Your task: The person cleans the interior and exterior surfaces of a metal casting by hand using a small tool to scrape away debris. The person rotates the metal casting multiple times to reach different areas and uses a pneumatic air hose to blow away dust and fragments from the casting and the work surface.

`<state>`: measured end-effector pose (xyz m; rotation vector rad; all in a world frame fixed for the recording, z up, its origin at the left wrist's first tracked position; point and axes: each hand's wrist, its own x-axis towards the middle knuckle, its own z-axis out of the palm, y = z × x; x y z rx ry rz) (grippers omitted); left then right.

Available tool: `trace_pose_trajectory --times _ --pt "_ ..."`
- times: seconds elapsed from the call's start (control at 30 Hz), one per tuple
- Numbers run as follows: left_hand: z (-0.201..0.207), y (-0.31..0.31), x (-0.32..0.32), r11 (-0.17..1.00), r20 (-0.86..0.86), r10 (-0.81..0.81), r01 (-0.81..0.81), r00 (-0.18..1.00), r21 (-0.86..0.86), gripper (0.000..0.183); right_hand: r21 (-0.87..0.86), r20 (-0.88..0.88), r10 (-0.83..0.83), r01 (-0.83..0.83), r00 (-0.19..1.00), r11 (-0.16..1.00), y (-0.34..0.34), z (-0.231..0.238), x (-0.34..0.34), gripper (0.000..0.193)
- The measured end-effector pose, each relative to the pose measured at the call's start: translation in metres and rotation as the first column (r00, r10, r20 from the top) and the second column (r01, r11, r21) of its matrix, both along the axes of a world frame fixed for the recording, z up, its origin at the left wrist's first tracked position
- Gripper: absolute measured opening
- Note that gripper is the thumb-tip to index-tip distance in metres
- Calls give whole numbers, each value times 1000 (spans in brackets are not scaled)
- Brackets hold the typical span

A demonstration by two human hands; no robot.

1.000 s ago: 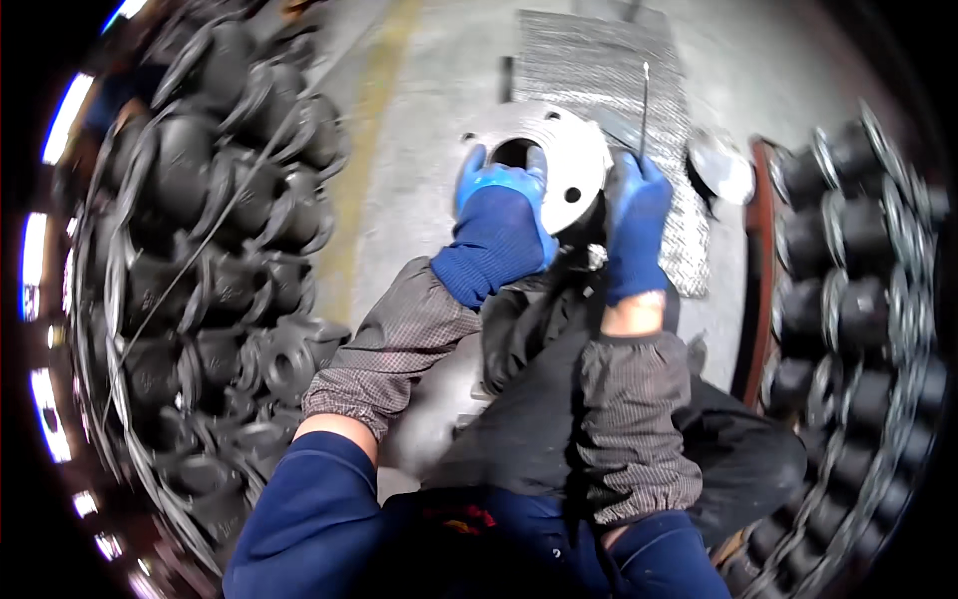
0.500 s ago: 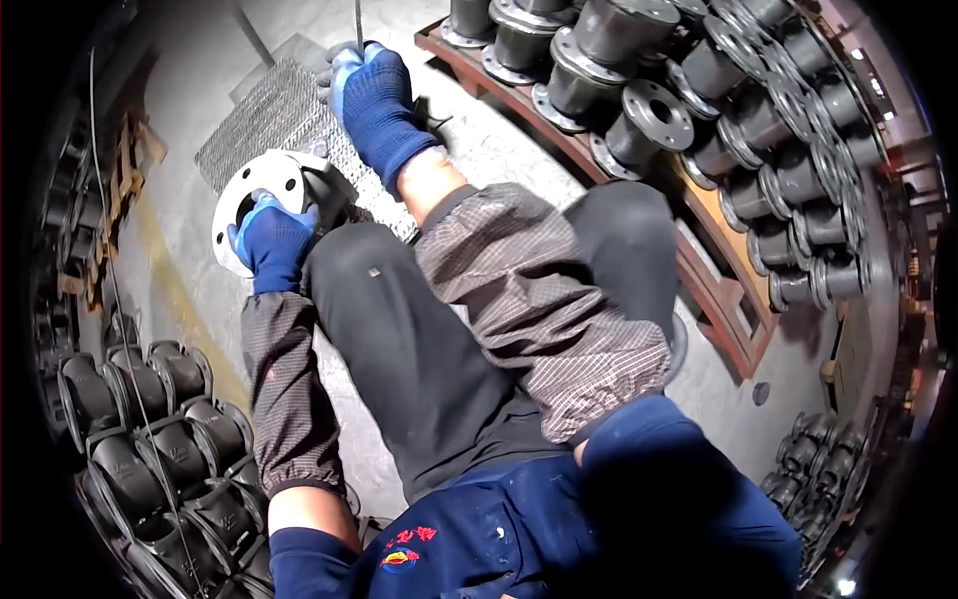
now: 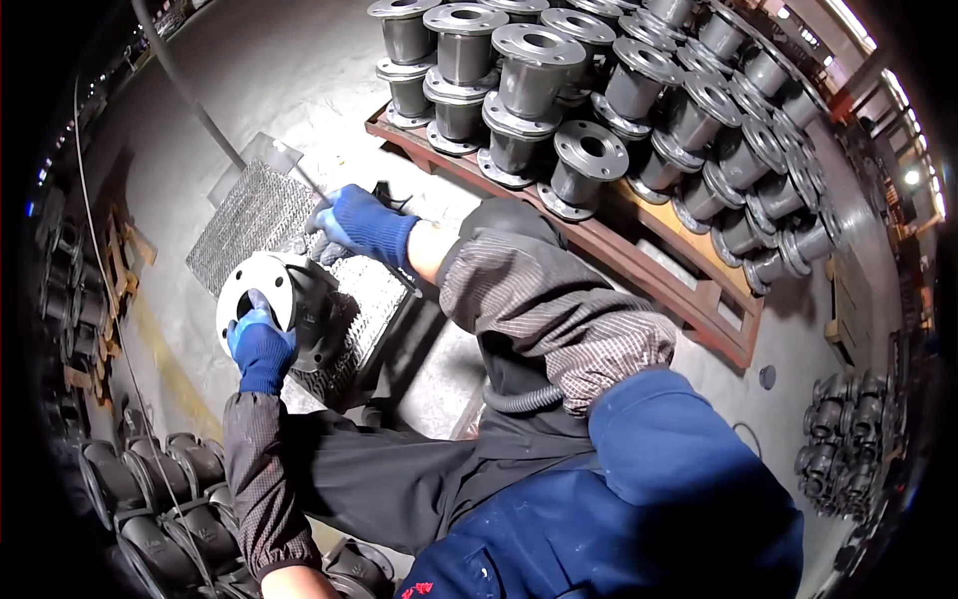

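A dark flanged pipe fitting (image 3: 315,309) with a pale, bolt-holed flange face (image 3: 236,301) rests on a rough, mesh-patterned metal stand (image 3: 371,299). My left hand (image 3: 261,349), in a blue glove, grips that flange, with fingers at its central hole. Beyond the fitting and to its right is my right hand (image 3: 364,225), also gloved. Its fingers are closed round a thin rod (image 3: 312,184) that sticks out toward the far left; the rod's lower end is hidden by the hand.
At the right, a reddish pallet frame (image 3: 689,304) carries stacked grey flanged pipe pieces (image 3: 589,160). Dark castings (image 3: 170,544) crowd the lower left, and more (image 3: 843,439) lie at lower right. A mesh-patterned panel (image 3: 249,222) and a pole (image 3: 190,85) stand beyond the fitting.
The view has shifted, showing more of the stand and pallet. My right hand has come nearer the fitting, and its rod now leans left. My left hand keeps its grip on the flange.
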<state>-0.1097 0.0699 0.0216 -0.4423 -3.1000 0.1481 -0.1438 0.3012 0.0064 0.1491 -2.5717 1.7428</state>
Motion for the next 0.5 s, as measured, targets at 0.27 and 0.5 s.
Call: trace_pose_trajectory --times 0.27,0.5 --pt "2 4 24 994 36 -10 14 999 -106 86 -154 120 -61 79 991 985 -23 18 -35 40" --pt "-14 -29 46 955 -154 -239 260 959 140 84 -74 331 -42 70 943 995 -34 82 12 73"
